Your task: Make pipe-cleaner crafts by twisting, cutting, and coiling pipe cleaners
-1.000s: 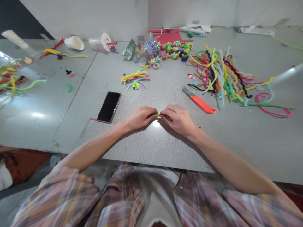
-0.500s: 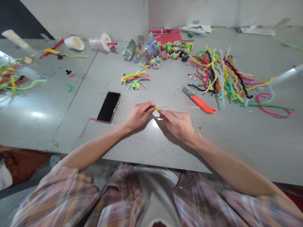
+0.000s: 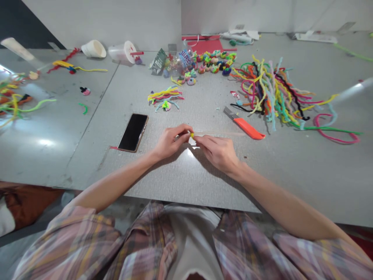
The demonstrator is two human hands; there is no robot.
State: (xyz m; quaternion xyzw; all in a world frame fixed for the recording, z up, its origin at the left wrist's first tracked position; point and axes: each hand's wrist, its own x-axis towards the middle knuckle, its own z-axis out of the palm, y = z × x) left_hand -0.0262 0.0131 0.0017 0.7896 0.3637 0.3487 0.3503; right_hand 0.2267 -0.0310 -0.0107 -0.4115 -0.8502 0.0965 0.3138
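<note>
Between my fingertips is a small yellow piece of pipe cleaner (image 3: 191,135), mostly covered by the fingers. My left hand (image 3: 174,140) pinches it from the left with thumb and forefinger. From the right, my right hand (image 3: 217,151) closes its fingers on the same piece. Both hands are just above the table, near its front edge. To the right lies an orange-handled cutter (image 3: 249,128), its blade pointing up and left. A phone (image 3: 133,132) rests left of my left hand. Beyond the hands is a small bundle of pipe cleaners (image 3: 165,94) with a finished-looking fuzzy piece (image 3: 166,105) beside it.
A large heap of coloured pipe cleaners (image 3: 272,91) spreads at the right. Small fuzzy figures (image 3: 215,62), a plastic bottle (image 3: 184,59) and a green packet (image 3: 159,62) stand at the back. Two cups (image 3: 93,49) lie tipped at the back left. More pipe cleaners (image 3: 17,103) are far left.
The yellow piece shows less between my fingertips, and the fingers are slightly closer together. The whole view has shifted a little; the table things stay in place.
</note>
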